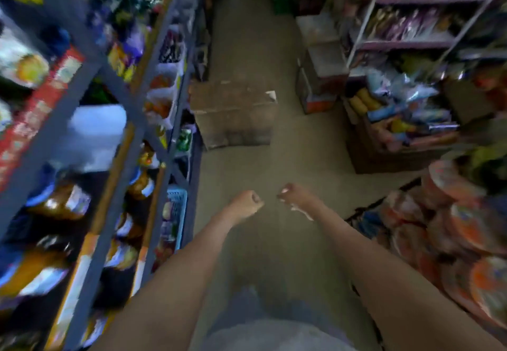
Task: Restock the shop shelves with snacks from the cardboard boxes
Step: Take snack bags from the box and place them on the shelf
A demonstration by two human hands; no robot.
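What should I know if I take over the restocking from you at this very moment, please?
Left hand: curled in a fist, holding nothing.
Right hand: fingers curled; blur hides whether it pinches anything.
Closed cardboard box: on the aisle floor ahead, beside the left shelves.
Open box: at the right, full of snack packets.
Done: the left shelves hold goods; how much is new, I cannot tell.
Left: probably carry packets from the boxes to the shelves.
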